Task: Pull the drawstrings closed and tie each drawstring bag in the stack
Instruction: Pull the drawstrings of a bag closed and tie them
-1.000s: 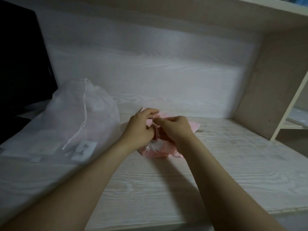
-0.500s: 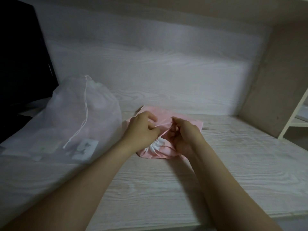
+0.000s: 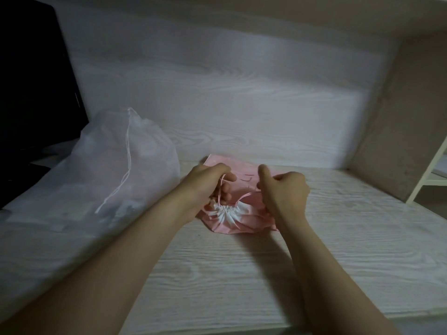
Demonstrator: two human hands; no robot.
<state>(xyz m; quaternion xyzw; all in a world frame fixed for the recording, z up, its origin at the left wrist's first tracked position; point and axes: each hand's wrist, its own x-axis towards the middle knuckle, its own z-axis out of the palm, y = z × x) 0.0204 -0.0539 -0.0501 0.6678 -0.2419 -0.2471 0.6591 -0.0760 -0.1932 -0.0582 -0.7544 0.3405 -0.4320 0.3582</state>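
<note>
Pink drawstring bag (image 3: 232, 221) lies on the worktop (image 3: 338, 262) near the middle of its back edge, seen from the head camera, its mouth gathered into white pleats. Our left hand (image 3: 205, 187) pinches the pink cord (image 3: 244, 197); our right hand (image 3: 283, 192) curls round its other end. We judge that we are tying: next, cross the ends and snug a knot. A white mesh bag (image 3: 125, 165) sits toward the left edge.

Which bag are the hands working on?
The pink bag, mouth gathered: the left hand and right hand grip its strings. The white bag lies untouched beside it.
</note>
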